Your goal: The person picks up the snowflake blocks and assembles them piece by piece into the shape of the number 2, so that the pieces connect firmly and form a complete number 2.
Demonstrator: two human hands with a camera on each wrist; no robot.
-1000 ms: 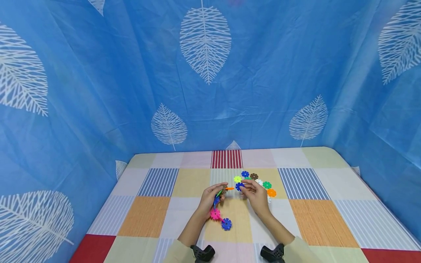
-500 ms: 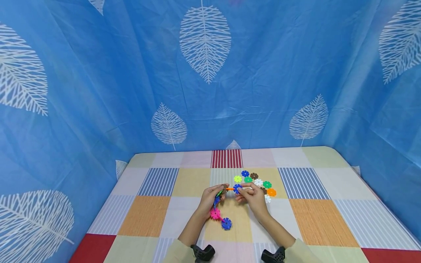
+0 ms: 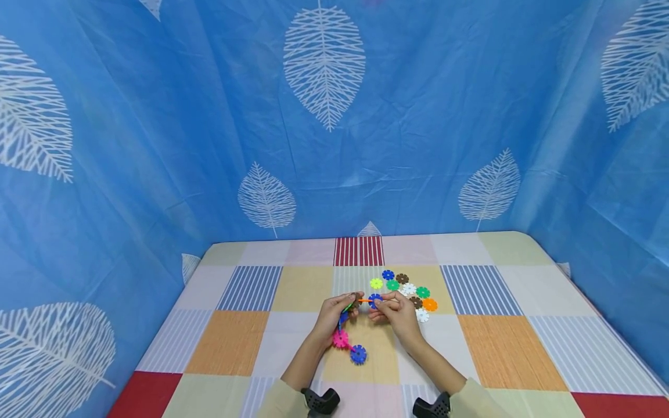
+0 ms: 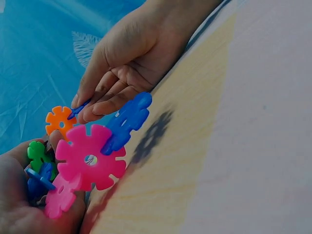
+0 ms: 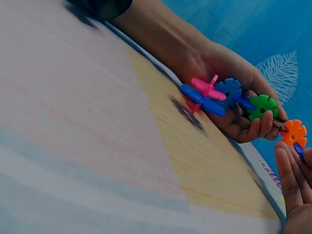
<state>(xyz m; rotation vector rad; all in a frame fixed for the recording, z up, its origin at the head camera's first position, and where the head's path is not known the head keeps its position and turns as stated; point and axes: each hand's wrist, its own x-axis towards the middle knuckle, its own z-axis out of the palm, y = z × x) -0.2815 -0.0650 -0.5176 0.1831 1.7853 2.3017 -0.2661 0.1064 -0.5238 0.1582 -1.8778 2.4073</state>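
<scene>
Multicol. chain (image 4: 74, 158) w/ notched discs (image 4: 105, 170)

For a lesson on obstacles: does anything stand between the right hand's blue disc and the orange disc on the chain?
Nothing visible does: the blue disc, pinched by the right hand, appears to meet the orange disc directly.

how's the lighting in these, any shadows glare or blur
Head view: bright, with a pale sheen on the right side of the blue curtain; left wrist view: much dimmer, the blue end disc casting a soft-edged shadow on the tablecloth; right wrist view: also dim, the same shadow visible, the tablecloth's stripes blurred at lower left.
</scene>
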